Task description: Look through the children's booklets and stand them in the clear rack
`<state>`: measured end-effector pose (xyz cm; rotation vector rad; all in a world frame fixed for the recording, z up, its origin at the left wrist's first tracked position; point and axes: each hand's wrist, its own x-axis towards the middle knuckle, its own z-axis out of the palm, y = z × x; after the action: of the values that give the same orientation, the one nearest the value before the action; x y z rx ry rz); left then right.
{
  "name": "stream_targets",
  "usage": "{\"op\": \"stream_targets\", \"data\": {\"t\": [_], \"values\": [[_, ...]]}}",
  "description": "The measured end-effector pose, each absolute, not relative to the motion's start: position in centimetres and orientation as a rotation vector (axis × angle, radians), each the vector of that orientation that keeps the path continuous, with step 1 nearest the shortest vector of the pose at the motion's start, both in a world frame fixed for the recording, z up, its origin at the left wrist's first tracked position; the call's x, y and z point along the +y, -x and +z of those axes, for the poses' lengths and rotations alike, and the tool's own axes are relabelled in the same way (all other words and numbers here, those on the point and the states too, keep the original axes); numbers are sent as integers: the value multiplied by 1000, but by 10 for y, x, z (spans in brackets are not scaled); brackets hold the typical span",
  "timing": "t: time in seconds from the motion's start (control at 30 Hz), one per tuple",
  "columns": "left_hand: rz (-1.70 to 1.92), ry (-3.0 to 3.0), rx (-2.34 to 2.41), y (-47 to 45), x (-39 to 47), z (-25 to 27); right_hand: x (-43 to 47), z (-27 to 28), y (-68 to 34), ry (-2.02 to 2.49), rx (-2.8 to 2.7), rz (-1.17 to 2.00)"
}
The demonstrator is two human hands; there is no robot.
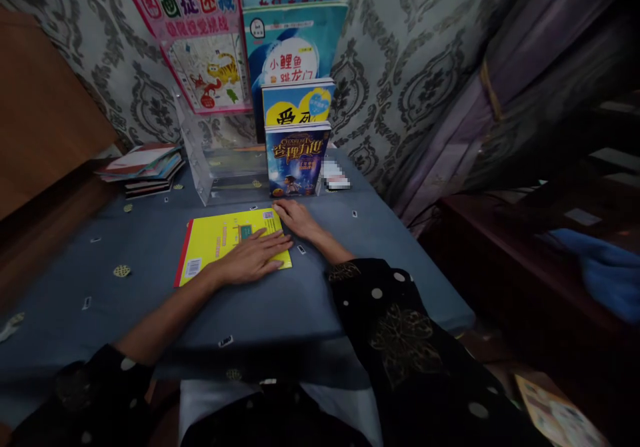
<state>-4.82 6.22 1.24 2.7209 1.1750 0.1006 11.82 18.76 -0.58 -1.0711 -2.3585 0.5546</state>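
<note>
A thin yellow book [230, 233] with a red spine lies flat on the cloth-covered table, with a barcode and a small green picture showing on its cover. Across its right part rests my left hand [257, 255], palm down with the fingers stretched out. At the book's far right corner, my right hand [295, 218] has its fingers bent and closed on the corner. Just behind stands a clear acrylic book rack [200, 160]. A dark blue book [295, 160] is at its front right, its title upside down.
Behind the blue book rise a yellow-and-blue book [300, 100], a teal book [300, 40] and, to the left, a pink book [200, 40]. A stack of books [150, 167] sits at the table's back left. A phone-like item [336, 175] lies right of the rack.
</note>
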Motion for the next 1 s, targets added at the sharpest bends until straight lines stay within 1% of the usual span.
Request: {"op": "stream_targets", "data": {"t": [0.23,0.53,0.83,1.0], "values": [[103,-2741,1132,36,29,11,186,-8,-118,1047,-2390,492],[207,-2707,1176,38,27,11,182,-10,-118,1036,-2488,370],[289,-2649,1143,42,28,15,178,-11,-120,1025,-2502,389],[311,-2571,1277,55,33,16,179,-16,-122,970,-2484,363]]}}
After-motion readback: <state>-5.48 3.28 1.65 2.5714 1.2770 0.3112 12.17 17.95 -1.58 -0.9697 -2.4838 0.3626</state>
